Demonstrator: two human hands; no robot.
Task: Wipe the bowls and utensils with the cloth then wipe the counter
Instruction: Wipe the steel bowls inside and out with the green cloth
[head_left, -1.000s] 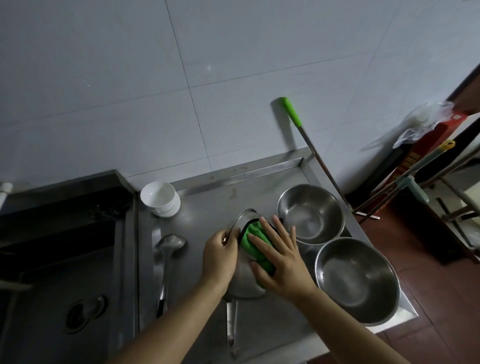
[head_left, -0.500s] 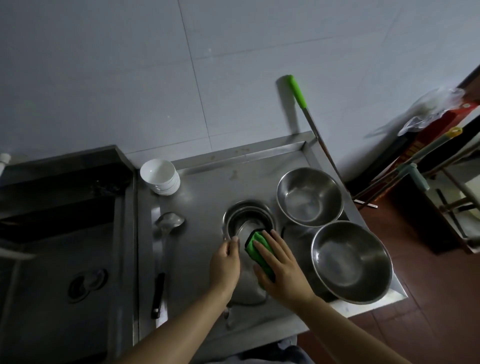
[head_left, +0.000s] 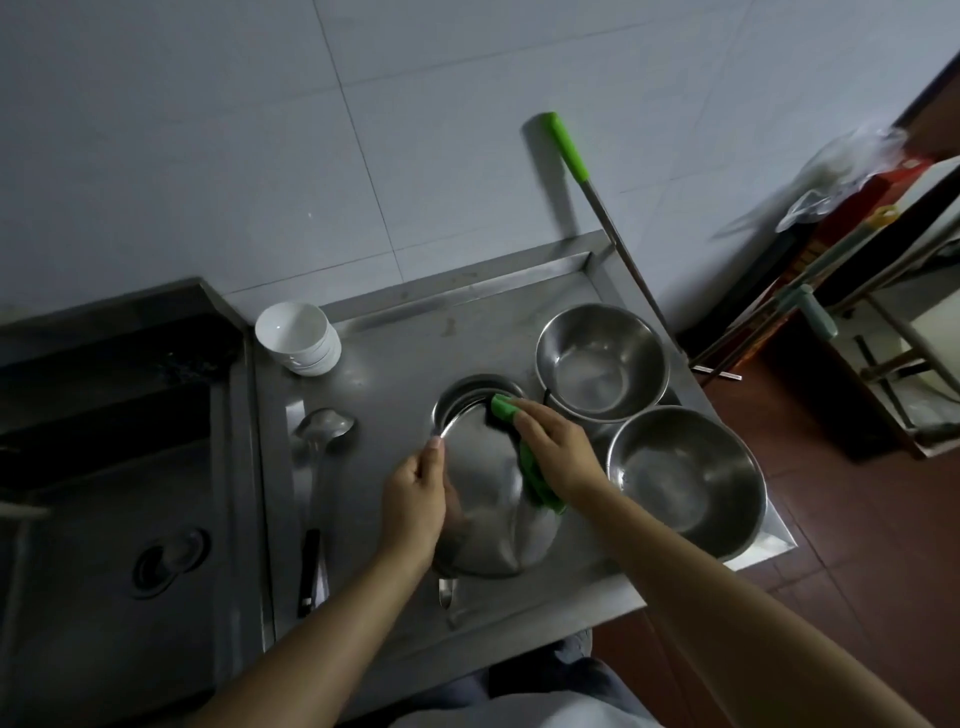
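The cloth (head_left: 535, 470) under my right hand (head_left: 558, 452) is bright green, plain, no pattern. The bowl (head_left: 485, 499) my left hand (head_left: 415, 499) grips is bare silver steel, like the two bowls (head_left: 602, 364) along the worktop's right edge. The worktop (head_left: 395, 374) is dull grey steel. The stacked bowls (head_left: 298, 338) at its back-left corner are plain white. The ladle (head_left: 322, 431) is silver with a black handle end. The pole (head_left: 569, 148) has a green grip.

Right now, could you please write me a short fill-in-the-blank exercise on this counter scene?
1. The right hand presses a ____ cloth against the tilted steel bowl.
2. The left hand grips that bowl's ____.
3. The stacked small bowls are ____ in colour.
4. The ladle lies between those hands and the ____.

Missing words: green; rim; white; sink
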